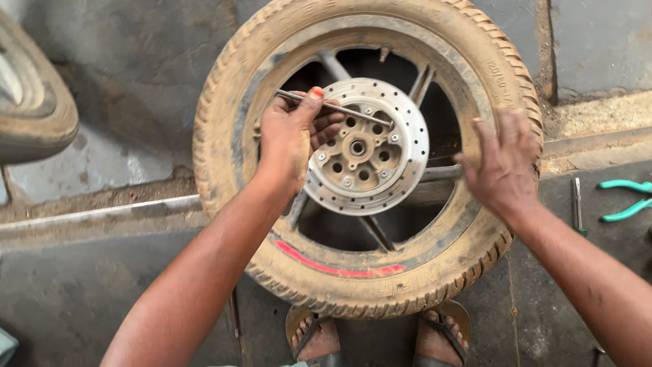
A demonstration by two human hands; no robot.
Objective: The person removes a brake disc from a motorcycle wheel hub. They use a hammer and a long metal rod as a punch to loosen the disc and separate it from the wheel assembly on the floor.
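A dusty motorcycle wheel with a worn tyre lies flat on the floor in front of my feet. A drilled brake disc is bolted to its hub. My left hand rests over the left side of the disc and grips a thin metal rod that lies across the disc's top. My right hand presses on the tyre's right side, fingers spread, with nothing in it.
Another tyre lies at the far left edge. Pliers with teal handles and a slim metal tool lie on the floor at the right. My sandalled feet stand just below the wheel.
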